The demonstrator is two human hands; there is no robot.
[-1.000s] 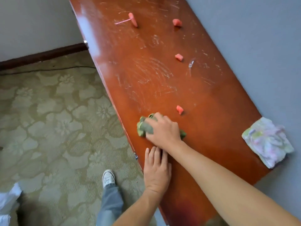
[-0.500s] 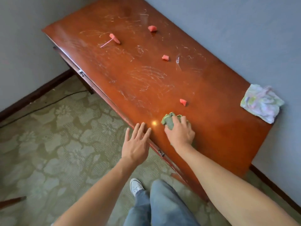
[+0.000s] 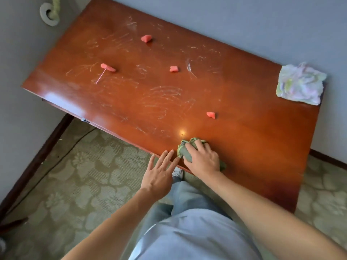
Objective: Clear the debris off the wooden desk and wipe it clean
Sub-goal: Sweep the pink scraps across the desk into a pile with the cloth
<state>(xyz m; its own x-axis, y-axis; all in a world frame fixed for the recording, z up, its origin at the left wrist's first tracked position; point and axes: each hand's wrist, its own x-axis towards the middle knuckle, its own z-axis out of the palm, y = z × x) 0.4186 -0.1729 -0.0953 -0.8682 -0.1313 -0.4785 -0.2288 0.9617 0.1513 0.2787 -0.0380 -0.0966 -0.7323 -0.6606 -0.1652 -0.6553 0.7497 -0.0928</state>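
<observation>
The wooden desk [image 3: 244, 128] is reddish brown and streaked with pale smears. Several red scraps lie on it: one [image 3: 210, 115] close to my right hand, one [image 3: 173, 68] mid-desk, one [image 3: 146, 38] far back, and one [image 3: 108, 67] on the left beside a thin pink stick [image 3: 101, 77]. My right hand [image 3: 203, 159] presses a bunched green cloth [image 3: 185, 150] onto the desk near its front edge. My left hand [image 3: 159, 174] hovers flat, fingers straight, at the desk's front edge just left of the cloth.
A pale multicoloured rag [image 3: 300, 84] lies at the desk's far right corner by the grey wall. A small clear wrapper [image 3: 189, 67] sits mid-desk. Patterned carpet [image 3: 84, 175] lies below. A cable [image 3: 56, 162] runs along the floor, and my jeans and shoe [image 3: 177, 173] are beneath the edge.
My view has swung round to face the desk more squarely. My left hand came off the desktop to the front edge. My right hand stays on the green cloth.
</observation>
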